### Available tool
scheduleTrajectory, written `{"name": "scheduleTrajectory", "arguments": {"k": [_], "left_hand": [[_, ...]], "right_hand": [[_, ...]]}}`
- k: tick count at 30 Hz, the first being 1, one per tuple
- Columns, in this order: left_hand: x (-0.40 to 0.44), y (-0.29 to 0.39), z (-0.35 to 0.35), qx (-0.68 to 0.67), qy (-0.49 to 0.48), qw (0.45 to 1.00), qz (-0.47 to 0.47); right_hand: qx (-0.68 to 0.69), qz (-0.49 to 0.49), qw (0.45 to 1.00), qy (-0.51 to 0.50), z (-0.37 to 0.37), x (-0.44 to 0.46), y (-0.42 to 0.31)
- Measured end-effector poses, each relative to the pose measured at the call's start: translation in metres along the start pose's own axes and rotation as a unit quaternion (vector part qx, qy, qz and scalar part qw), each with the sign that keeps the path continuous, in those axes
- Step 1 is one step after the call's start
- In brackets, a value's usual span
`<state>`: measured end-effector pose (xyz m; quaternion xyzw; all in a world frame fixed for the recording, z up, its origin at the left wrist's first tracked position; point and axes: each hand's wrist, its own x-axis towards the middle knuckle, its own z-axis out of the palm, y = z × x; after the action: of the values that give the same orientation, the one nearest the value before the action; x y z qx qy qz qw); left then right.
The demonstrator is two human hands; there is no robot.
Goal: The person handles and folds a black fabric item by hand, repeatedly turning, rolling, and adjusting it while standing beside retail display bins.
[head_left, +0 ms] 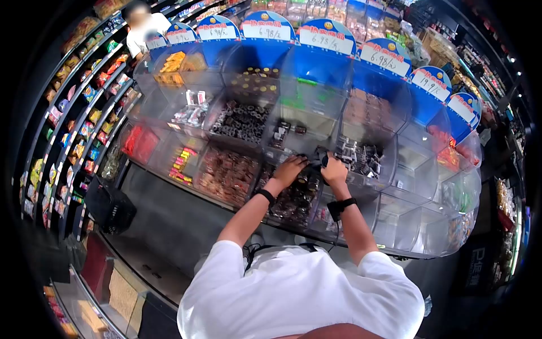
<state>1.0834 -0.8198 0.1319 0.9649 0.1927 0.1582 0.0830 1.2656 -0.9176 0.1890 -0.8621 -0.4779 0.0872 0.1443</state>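
Note:
My right hand [334, 169] is closed around a black handheld object [321, 155] whose kind I cannot make out. Beside it, my left hand [289, 170] has its fingers bent toward the same dark object; what they hold, if anything, is hidden. Both hands are over the clear bins of a snack stand. Just below them is a bin of dark wrapped snacks [294, 202]. A nearly bare bin with a few dark packets [280, 134] lies beyond my left hand. Right of my right hand are black-and-white packets [361, 159].
Clear bins hold reddish-brown packets [227, 172], dark packets [240, 121] and red packets [140, 142]. Price signs [326, 37] line the back. Snack shelves [84, 121] curve along the left, with a black basket [110, 208] near them. Another person [145, 34] stands at the far left.

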Motion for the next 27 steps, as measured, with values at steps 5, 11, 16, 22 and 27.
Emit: {"name": "scheduleTrajectory", "arguments": {"k": [5,11,16,22,27], "left_hand": [[-0.036,-0.04,-0.003,-0.04,0.055,0.997,0.023],[-0.066,-0.067,-0.038,-0.128,0.07,0.985,-0.088],[-0.08,-0.097,-0.077,-0.166,0.116,0.959,-0.198],[-0.086,-0.112,-0.077,-0.211,0.133,0.921,-0.299],[-0.06,-0.104,-0.061,-0.216,0.139,0.93,-0.262]], "right_hand": [[-0.045,-0.038,0.997,0.05,0.036,0.001,-0.045],[-0.092,-0.087,0.991,0.045,0.072,0.008,-0.113],[-0.005,-0.143,0.989,0.04,0.079,0.011,-0.156],[0.053,-0.171,0.981,0.074,0.099,0.015,-0.159],[0.095,-0.198,0.968,0.122,0.09,0.012,-0.14]]}}
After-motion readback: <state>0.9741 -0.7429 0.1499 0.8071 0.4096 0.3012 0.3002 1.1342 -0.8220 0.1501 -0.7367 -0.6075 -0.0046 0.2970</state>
